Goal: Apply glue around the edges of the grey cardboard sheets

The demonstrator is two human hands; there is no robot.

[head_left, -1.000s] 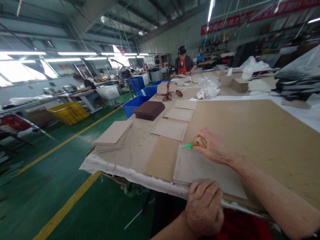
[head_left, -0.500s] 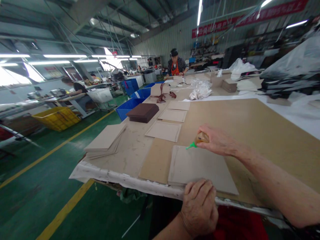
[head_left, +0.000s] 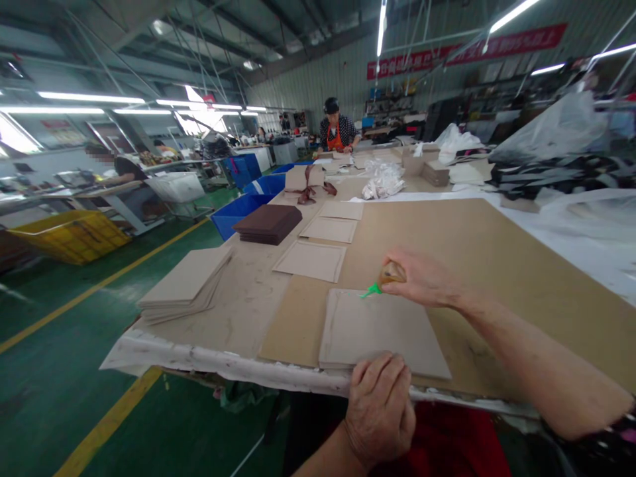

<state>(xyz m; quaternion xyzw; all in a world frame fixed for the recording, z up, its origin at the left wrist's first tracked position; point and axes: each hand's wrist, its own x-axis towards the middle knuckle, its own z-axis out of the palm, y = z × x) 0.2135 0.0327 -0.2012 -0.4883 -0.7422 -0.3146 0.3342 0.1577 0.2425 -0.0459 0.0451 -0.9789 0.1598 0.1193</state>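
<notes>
My right hand (head_left: 421, 278) grips a small amber glue bottle (head_left: 391, 273) whose green nozzle (head_left: 370, 290) points down at the far edge of a grey square board (head_left: 377, 331). That board tops a thin stack at the near table edge. My left hand (head_left: 380, 404) rests curled on the stack's near edge, fingers pressing down on the board. The stack lies on a large brown sheet (head_left: 487, 265) that covers the table.
Three single grey boards (head_left: 311, 260) lie in a row beyond. A fanned pile of grey boards (head_left: 186, 281) and a dark brown stack (head_left: 268, 222) sit to the left. Blue bins (head_left: 233, 212) stand by the table. A person in an orange apron (head_left: 336, 132) works at the far end.
The view has shifted, so everything sits further left in frame. My right hand with the bottle has moved along the board's far edge, toward its middle. The left hand stays on the near edge.
</notes>
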